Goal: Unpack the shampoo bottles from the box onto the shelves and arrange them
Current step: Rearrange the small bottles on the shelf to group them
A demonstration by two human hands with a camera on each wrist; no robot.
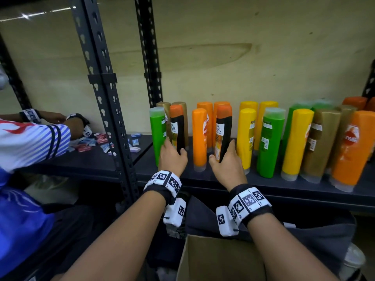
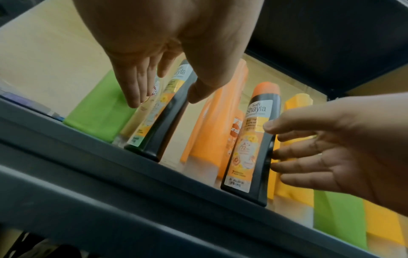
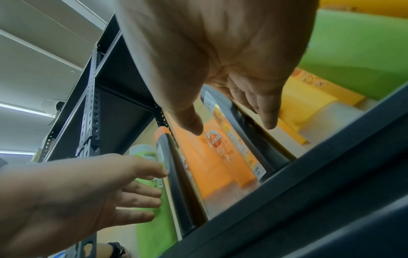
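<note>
Left black bottle [image 1: 178,130]: stood upright near the shelf's front, long axis vertical, orange cap up, white label toward the camera; a green bottle [image 1: 157,136] was just beside it on the left and a gold bottle [image 1: 182,110] behind.

Right black bottle [image 1: 224,132]: also upright with its orange cap on top, leaning slightly, between an orange bottle [image 1: 199,136] and a yellow bottle [image 1: 246,136].

Left hand [image 1: 172,157]: loosely open around the lower part of the left black bottle, thumb on its right side, fingers [image 2: 137,82] straight along its left face; in the left wrist view the fingers touched or nearly touched the label, and a firm grip could not be told.

Right hand [image 1: 227,159]: likewise loosely open around the right black bottle's lower half, thumb at its left edge, fingers [image 2: 293,153] spread along its dark right side, touching it.

Shelf [image 1: 223,179]: dark board; both black bottles sat close to its front edge, with a bare strip of board in front of them.

Room: a narrow gap lay between each black bottle and its neighbours; rows of yellow, green, gold and orange bottles filled the shelf to the right.

Box [image 1: 203,260]: brown cardboard, below the wrists, under the shelf's edge.

Upright post [image 1: 105,98]: black perforated metal, left of the bottles.

Another person [image 1: 30,142]: striped sleeve at far left, hands over small packets [image 1: 97,140] on the neighbouring shelf.
</note>
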